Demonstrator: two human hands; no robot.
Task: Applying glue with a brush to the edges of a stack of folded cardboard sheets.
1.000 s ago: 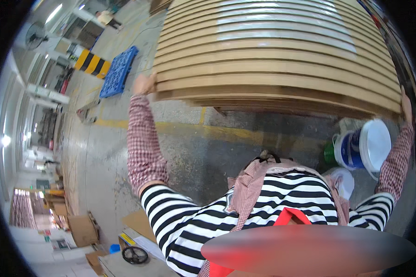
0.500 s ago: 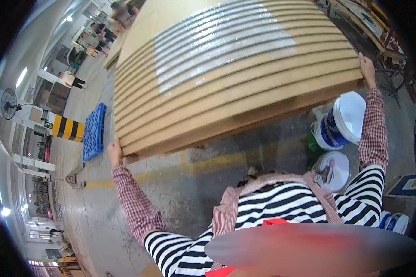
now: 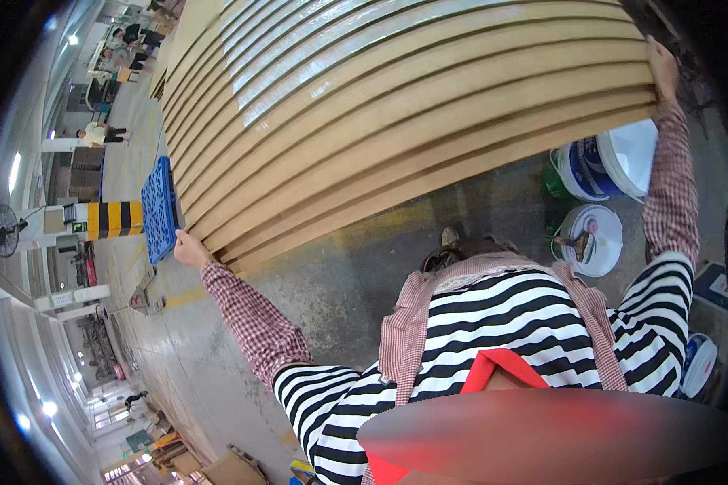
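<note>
A large tan board (image 3: 461,129), marked by long parallel ridges or stepped edges, stretches in front of me. Shiny, pale clear film (image 3: 299,61) covers part of its surface farther off. My left hand (image 3: 192,250) is closed on the near left corner, thumb and fingers at the edge. At the near right corner, my right hand (image 3: 664,71) grips the board's side, some of its fingers hidden. Both arms reach out wide in checked sleeve covers. Whether this is one ridged board or several stacked sheets, I cannot tell.
Beneath the right corner stands a white-and-blue bucket (image 3: 598,166); nearer is a white bucket (image 3: 594,240) with a brush-like tool inside. A blue plastic pallet (image 3: 159,210) stands left of the board, beside a black-and-yellow striped pillar base (image 3: 115,221). People (image 3: 101,133) are far left.
The board's near right corner has moved up and outward in the picture with my right hand. My left hand has shifted slightly left and up. Both hands keep their hold; the ridges appear wider apart.
</note>
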